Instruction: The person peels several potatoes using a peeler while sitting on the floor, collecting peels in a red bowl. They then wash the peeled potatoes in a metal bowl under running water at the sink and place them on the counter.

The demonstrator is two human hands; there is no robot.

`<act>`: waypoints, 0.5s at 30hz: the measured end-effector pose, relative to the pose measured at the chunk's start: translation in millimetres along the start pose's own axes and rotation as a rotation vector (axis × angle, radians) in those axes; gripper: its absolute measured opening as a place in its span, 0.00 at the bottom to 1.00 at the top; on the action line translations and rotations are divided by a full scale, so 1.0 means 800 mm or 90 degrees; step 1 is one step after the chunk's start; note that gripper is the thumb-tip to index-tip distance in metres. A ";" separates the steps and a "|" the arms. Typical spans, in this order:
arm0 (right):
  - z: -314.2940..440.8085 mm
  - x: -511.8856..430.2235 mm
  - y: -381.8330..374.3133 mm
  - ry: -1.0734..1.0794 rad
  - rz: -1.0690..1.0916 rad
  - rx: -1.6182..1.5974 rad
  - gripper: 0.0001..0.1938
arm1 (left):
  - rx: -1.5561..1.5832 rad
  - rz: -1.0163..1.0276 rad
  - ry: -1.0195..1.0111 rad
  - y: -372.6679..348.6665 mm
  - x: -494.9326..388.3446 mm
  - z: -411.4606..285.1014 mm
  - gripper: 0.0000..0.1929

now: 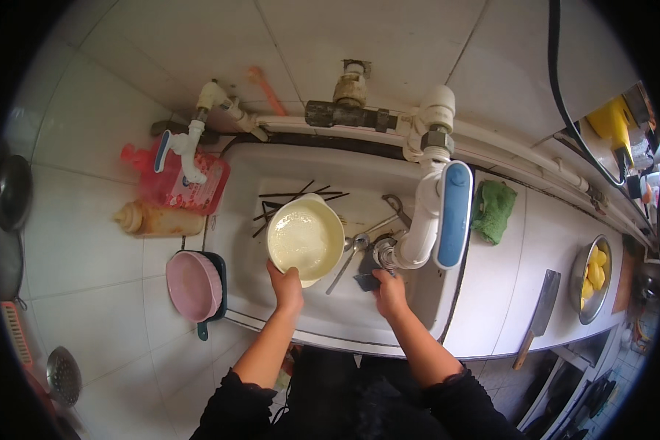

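Note:
My left hand [287, 289] grips the near rim of a cream-coloured round bowl [306, 236] with small side handles. The bowl's wet inside faces up over the white sink [330, 324]. My right hand [389, 291] pinches a small dark blue-grey item [367, 282] below the tap outlet; part of it is hidden by the tap, and I cannot tell exactly what it is. Metal spoons [347, 258] lie on the sink floor between my hands. Several dark chopsticks [286, 195] lie beyond the bowl, and a peeler-like tool [397, 209] rests near the tap.
A white tap with a blue lever [454, 214] juts over the sink's right side. On the right counter are a green cloth [494, 212], a cleaver [544, 302] and a metal bowl [583, 308] of yellow pieces. Leftward stand a pink jug [179, 181], a squeeze bottle [165, 219] and a pink dish [193, 286].

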State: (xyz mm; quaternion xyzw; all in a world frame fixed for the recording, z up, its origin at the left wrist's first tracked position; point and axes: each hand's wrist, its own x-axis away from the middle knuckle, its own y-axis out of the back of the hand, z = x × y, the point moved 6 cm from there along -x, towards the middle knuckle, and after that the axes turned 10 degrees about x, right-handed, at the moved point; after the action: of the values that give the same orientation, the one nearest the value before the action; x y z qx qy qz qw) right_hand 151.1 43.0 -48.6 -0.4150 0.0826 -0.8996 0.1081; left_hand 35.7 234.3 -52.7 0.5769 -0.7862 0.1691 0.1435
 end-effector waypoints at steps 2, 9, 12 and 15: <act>-0.035 0.004 -0.037 -0.186 0.144 -0.176 0.13 | 0.068 -0.020 0.084 -0.017 0.024 0.026 0.31; -0.047 -0.061 -0.014 -0.056 0.003 0.092 0.09 | -0.221 0.249 0.071 -0.057 0.020 -0.036 0.31; -0.044 -0.058 -0.024 -0.046 0.012 -0.097 0.10 | 0.011 0.133 0.052 -0.060 0.029 -0.052 0.29; -0.074 -0.023 -0.045 -0.232 -0.038 -0.236 0.12 | -0.278 0.040 -0.156 -0.064 0.045 -0.063 0.29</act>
State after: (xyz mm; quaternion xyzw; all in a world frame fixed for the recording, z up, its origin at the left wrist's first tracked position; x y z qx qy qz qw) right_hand 113.1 86.3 -91.4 -0.5852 0.2129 -0.7823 0.0168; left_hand 75.8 210.6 13.4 0.5239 -0.8329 -0.0721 0.1631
